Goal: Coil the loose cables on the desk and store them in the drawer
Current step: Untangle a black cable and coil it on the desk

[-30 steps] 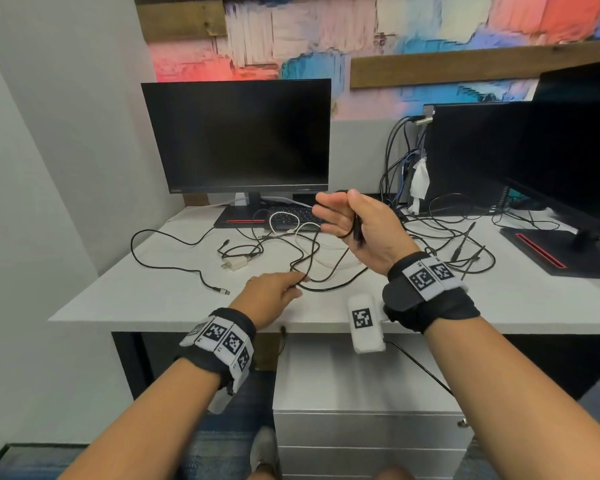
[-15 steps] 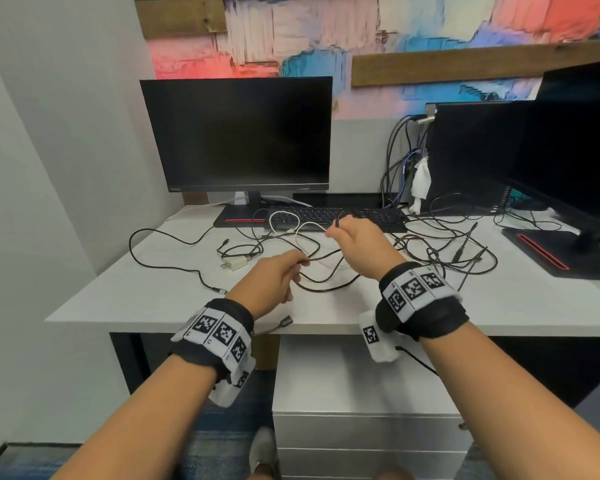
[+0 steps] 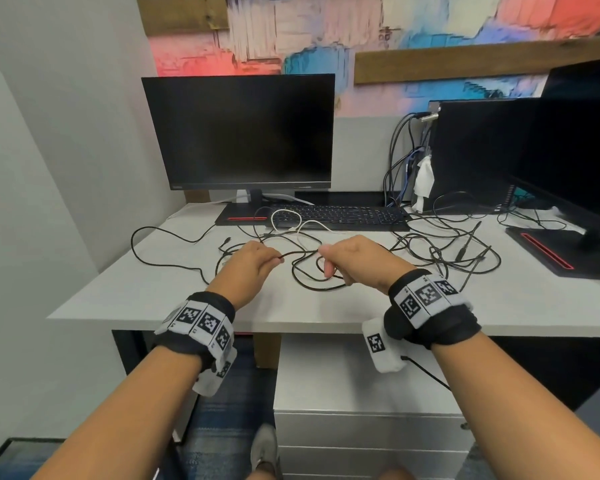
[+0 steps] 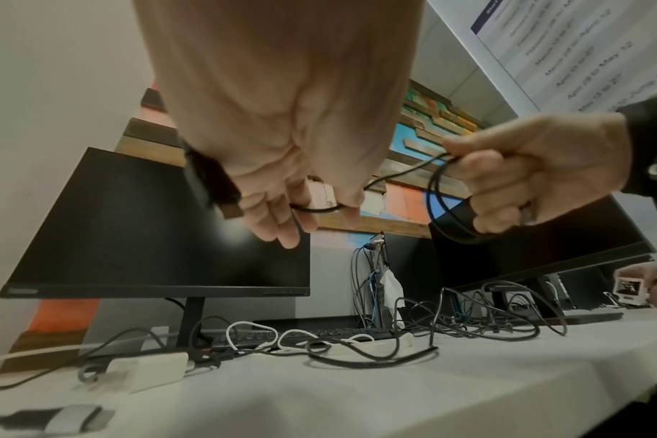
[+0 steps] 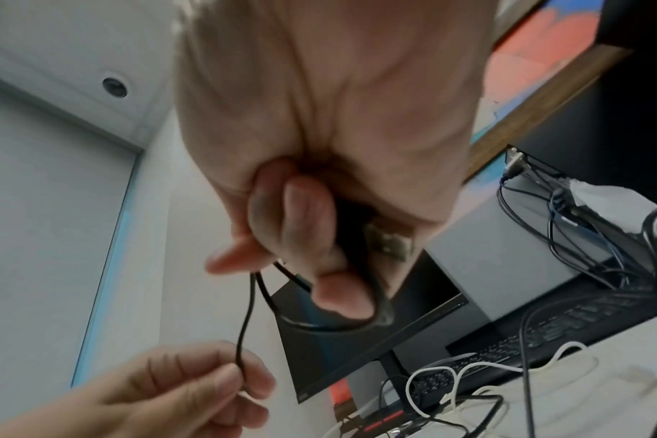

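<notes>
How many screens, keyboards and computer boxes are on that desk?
Monitors: 2, the left monitor and the right monitor
Keyboards: 1, the keyboard
Computer boxes: 1, the computer tower
Total: 4

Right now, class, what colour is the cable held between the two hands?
Black. The cable shows best in the left wrist view.

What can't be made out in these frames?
- Thin black cable: the tangle on the white desk hides its far end, every view.
- Grey drawer cabinet: arms cover its front, head view.
- Right hand grip: blurred plug, right wrist view.
</notes>
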Demonstrator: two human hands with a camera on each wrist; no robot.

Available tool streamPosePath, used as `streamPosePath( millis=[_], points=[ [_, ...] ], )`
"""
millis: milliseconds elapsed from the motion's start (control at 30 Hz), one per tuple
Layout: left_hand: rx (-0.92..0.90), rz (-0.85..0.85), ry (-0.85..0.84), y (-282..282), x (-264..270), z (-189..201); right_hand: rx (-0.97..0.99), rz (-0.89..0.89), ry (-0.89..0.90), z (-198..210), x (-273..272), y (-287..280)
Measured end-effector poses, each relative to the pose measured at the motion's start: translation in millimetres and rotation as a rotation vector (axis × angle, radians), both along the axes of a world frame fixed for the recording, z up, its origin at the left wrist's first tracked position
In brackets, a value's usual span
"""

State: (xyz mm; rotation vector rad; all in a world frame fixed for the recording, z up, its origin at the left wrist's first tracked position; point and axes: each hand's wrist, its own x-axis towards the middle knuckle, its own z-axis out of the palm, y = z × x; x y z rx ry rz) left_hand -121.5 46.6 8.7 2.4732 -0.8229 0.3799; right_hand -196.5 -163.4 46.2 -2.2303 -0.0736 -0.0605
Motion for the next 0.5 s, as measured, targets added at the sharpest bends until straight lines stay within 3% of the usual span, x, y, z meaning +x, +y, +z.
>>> streamPosePath(
  millis=[167,267,500],
  points=[
    [0.011,-0.023,0.011,-10,0,-12,0.423,0.022,-0.079,9,1,8],
    [0.054,-0.001,0.107,-12,-2,-19,0.713,0.065,-0.091,14,3,8],
    [0.140,-0.157,0.224,-21,-18,-20,1.026,0.059,-0.192,17,5,10]
  ],
)
